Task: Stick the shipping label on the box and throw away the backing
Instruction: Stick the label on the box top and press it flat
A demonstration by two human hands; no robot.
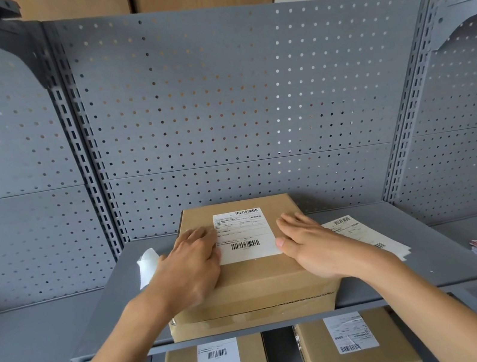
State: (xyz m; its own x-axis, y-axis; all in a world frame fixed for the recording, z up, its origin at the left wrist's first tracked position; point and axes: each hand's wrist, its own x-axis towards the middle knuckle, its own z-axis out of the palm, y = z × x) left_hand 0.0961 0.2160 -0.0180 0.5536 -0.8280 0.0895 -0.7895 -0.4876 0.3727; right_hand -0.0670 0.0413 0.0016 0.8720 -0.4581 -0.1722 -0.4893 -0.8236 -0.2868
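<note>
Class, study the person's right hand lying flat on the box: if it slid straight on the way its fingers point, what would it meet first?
The right hand points up and slightly left, along the box top. It would likely run off the box's far edge and then meet the grey pegboard panel; depth between them is unclear.

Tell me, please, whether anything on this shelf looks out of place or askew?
Mostly tidy: the white shipping label lies flat and square on the brown cardboard box, between the left hand and right hand. The one stray item is the curled white backing sheet, left loose on the grey metal shelf instead of binned.
</note>
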